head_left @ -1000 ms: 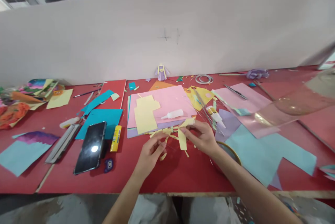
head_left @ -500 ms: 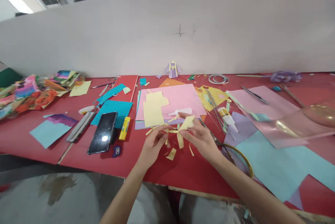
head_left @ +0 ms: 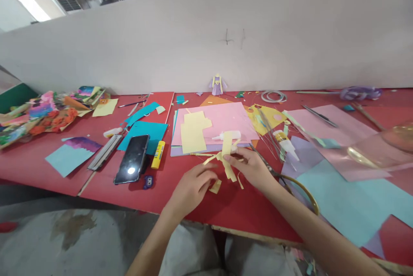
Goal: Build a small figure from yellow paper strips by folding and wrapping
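Between the fingers of my right hand (head_left: 252, 167) is a pale yellow paper cutout (head_left: 227, 149), made of a broad strip with thinner strips branching off. My left hand (head_left: 195, 185) is apart from it, lower and to the left; its fingers are curled and a little blurred, and I cannot see anything in them. Close to the left fingertips lies a small yellow paper scrap (head_left: 215, 187). Beyond my hands, a cut yellow sheet (head_left: 193, 134) rests on pink paper (head_left: 226, 116), with a white glue bottle (head_left: 230, 135) beside it.
Scissors (head_left: 303, 187) lie right of my right wrist, near another glue bottle (head_left: 285, 143). On the left are a phone (head_left: 135, 159), a yellow glue stick (head_left: 158, 154) and a metal ruler-like bar (head_left: 105, 152). A small paper dress figure (head_left: 217, 85) stands against the partition.
My left hand has come away from the yellow paper and moved down. The right hand still holds the cutout, whose broad strip is now turned more upright. The view has shifted slightly.
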`<state>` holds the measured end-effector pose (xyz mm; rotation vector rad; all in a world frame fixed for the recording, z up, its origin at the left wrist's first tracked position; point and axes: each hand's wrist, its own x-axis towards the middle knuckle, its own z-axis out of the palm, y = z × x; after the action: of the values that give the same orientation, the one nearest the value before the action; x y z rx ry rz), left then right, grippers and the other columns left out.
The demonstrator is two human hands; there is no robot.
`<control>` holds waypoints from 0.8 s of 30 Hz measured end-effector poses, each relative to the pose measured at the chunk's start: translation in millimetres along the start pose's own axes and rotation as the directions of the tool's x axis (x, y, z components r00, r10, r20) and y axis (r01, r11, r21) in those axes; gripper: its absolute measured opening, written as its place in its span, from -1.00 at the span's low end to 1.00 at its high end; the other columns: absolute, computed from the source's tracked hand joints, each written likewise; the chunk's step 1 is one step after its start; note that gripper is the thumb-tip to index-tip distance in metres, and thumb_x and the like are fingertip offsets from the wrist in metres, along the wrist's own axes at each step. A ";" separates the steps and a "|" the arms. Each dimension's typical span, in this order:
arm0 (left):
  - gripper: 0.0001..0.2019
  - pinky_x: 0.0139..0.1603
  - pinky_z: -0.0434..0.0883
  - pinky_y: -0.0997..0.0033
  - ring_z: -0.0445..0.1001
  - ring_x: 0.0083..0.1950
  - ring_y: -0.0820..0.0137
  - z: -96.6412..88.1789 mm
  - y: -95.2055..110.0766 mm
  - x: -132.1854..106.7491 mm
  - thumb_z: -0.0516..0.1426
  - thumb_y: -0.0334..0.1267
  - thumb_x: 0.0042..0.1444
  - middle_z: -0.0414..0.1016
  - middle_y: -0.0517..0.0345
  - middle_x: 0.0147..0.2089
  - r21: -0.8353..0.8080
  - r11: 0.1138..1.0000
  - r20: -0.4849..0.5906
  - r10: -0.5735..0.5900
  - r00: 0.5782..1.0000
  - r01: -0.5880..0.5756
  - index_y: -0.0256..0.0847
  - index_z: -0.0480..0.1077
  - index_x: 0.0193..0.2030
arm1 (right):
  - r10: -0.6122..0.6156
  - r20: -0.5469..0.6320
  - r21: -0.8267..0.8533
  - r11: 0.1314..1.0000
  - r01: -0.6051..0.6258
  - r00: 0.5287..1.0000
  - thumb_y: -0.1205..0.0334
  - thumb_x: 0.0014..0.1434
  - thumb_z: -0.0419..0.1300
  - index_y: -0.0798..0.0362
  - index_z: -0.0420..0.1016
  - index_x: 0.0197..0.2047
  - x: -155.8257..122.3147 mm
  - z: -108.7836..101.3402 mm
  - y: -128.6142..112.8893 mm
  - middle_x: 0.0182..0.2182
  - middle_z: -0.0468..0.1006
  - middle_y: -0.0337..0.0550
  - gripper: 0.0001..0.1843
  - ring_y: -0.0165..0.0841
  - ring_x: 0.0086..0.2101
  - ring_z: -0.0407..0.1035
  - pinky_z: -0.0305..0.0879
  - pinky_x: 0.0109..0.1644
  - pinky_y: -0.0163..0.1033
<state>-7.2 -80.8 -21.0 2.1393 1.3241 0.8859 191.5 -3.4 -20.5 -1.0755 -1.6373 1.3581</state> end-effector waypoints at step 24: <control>-0.53 -0.47 0.53 0.54 0.51 -0.50 0.47 -97.1 -74.8 -100.1 0.34 -0.38 -0.23 0.56 0.24 -0.33 -0.822 0.534 -0.483 -0.839 0.252 0.201 -0.12 0.49 -0.07 | 0.008 -0.099 -0.067 0.998 -0.014 0.995 0.03 0.16 0.15 0.06 0.45 -0.38 1.4 -7.6 -8.8 -0.45 0.45 -0.21 -0.73 -0.37 -0.39 0.31 0.21 -0.32 -0.31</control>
<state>-155.7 -134.2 -33.3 0.4097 1.7034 1.8332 196.8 -0.1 -10.5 -1.1746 -1.6168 1.2437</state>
